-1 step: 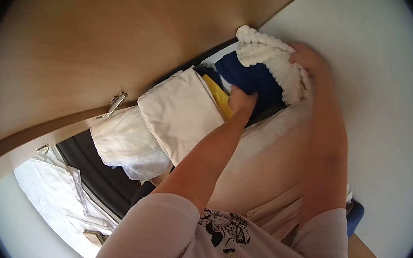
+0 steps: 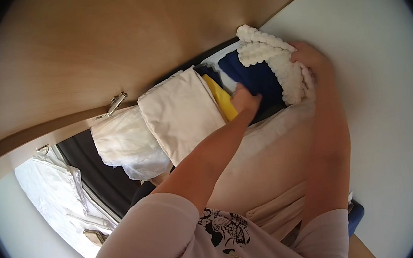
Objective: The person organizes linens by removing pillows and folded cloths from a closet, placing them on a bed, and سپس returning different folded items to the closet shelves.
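Observation:
A folded navy cloth (image 2: 261, 76) lies in a dark-edged container along the wooden panel. At its left edge is my left hand (image 2: 246, 100), thumb on top and fingers partly hidden, closed on the cloth. A cream, bobbly knitted-looking textile (image 2: 280, 67) drapes over the navy cloth's far and right sides. My right hand (image 2: 310, 59) grips that textile's right edge, beside the pale wall. Just left of my left hand, a yellow cloth (image 2: 219, 97) stands next to dark folded fabric (image 2: 209, 74). A large folded cream cloth (image 2: 182, 114) rests farther left.
A wooden panel (image 2: 123, 42) with a metal hinge (image 2: 117, 104) borders the far side. A translucent bag with white contents (image 2: 125, 141) sits left of the cream cloth. White packages (image 2: 53, 188) lie at far left. A pale wall (image 2: 389, 111) stands right.
My left hand has shifted slightly right, and the navy cloth's left edge has moved right with it. My right hand has moved very slightly right.

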`<state>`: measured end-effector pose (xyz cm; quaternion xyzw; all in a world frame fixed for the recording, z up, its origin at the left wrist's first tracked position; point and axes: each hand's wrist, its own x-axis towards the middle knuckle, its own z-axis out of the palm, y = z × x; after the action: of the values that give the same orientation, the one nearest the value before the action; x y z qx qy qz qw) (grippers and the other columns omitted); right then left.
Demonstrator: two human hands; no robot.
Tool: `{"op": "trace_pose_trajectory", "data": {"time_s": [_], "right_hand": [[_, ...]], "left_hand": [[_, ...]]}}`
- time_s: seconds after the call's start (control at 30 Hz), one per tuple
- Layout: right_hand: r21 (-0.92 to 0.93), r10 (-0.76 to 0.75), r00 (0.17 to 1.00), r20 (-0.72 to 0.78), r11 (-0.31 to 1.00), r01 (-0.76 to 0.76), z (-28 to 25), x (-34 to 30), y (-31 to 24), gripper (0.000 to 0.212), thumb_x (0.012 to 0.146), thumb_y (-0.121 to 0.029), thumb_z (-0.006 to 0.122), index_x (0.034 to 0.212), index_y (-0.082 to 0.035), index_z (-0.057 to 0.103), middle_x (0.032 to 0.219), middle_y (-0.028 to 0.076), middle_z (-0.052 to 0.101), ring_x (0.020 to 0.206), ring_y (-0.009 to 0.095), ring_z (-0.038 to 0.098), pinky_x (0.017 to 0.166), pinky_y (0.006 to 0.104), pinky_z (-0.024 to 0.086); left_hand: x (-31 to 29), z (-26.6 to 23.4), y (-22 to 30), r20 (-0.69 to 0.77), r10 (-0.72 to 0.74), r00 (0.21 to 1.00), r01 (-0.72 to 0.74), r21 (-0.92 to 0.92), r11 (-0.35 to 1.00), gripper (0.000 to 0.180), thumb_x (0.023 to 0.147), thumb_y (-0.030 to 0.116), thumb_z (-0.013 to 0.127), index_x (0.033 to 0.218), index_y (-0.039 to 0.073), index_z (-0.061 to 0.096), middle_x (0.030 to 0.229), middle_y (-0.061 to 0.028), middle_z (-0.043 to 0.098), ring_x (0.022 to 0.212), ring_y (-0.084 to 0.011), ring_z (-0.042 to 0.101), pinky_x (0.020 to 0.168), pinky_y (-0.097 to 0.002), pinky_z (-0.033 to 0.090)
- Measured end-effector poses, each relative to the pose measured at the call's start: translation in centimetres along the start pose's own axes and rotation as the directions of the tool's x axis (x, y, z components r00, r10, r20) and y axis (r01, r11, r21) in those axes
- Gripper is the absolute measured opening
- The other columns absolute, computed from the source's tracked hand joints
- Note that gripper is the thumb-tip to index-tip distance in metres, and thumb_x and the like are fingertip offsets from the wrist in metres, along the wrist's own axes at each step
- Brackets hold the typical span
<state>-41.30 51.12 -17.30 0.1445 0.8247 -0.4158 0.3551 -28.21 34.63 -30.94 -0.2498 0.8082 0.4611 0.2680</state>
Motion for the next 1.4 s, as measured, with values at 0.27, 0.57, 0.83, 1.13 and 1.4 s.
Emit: {"op": "trace_pose_trajectory", "data": {"time_s": [0.27, 0.57, 0.83, 1.13, 1.4], "right_hand": [[-0.051, -0.035, 0.998, -0.044, 0.998, 0.033, -0.5, -0.9, -0.2, 0.062, 0.066, 0.001, 0.049, 0.127, 0.001, 0.044, 0.115, 0.014, 0.055, 0.102, 0.024, 0.053, 0.088, 0.0322, 0.043], [-0.117, -0.065, 0.988, -0.143, 0.992, 0.048, -0.4, -0.8, 0.0, 0.062, 0.064, 0.001, 0.050, 0.126, 0.001, 0.046, 0.111, 0.014, 0.056, 0.100, 0.024, 0.053, 0.088, 0.0318, 0.042], [-0.058, -0.071, 0.993, -0.089, 0.996, 0.066, -0.9, -1.5, 0.9, 0.063, 0.064, 0.002, 0.048, 0.127, 0.003, 0.044, 0.114, 0.014, 0.055, 0.102, 0.023, 0.052, 0.090, 0.0309, 0.040], [-0.068, -0.087, 0.970, -0.227, 0.995, 0.073, -0.8, -3.9, -1.8, 0.058, 0.066, 0.001, 0.047, 0.124, -0.001, 0.050, 0.112, 0.015, 0.056, 0.103, 0.025, 0.052, 0.090, 0.0326, 0.040], [-0.329, -0.275, 0.951, -0.142, 0.919, 0.216, -0.9, -4.2, -1.8, 0.062, 0.067, 0.004, 0.045, 0.129, -0.001, 0.044, 0.114, 0.015, 0.056, 0.103, 0.025, 0.053, 0.090, 0.0322, 0.040]], "left_hand": [[-3.7, 3.7, 2.4, -0.109, 0.604, 0.789, -0.577, 0.202, 0.791, 0.063, 0.069, 0.000, 0.061, 0.123, -0.013, 0.029, 0.126, -0.0305, 0.030, 0.109, -0.0442, 0.044, 0.090, -0.0418, 0.042], [-4.7, 3.3, 2.8, -0.172, 0.821, 0.545, -0.587, 0.621, 0.519, 0.060, 0.074, 0.002, 0.055, 0.128, -0.011, 0.031, 0.136, -0.0308, 0.022, 0.119, -0.0412, 0.039, 0.096, -0.0444, 0.039], [-4.0, 1.0, 2.3, -0.002, 0.257, 0.966, -0.257, -0.059, 0.965, 0.069, 0.071, 0.007, 0.066, 0.129, -0.003, 0.030, 0.132, -0.0279, 0.035, 0.111, -0.0400, 0.049, 0.093, -0.0392, 0.042], [-2.5, -11.2, -0.8, 0.248, 0.373, 0.894, -0.028, -0.800, 0.599, 0.059, 0.071, 0.003, 0.065, 0.124, -0.002, 0.039, 0.108, -0.0132, 0.059, 0.095, -0.0216, 0.059, 0.081, -0.0339, 0.050], [-14.1, -32.8, -10.1, 0.415, 0.202, 0.887, 0.048, -0.518, 0.854, 0.059, 0.067, 0.006, 0.065, 0.122, -0.002, 0.046, 0.105, -0.0105, 0.060, 0.095, -0.0191, 0.059, 0.088, -0.0313, 0.045]]}}
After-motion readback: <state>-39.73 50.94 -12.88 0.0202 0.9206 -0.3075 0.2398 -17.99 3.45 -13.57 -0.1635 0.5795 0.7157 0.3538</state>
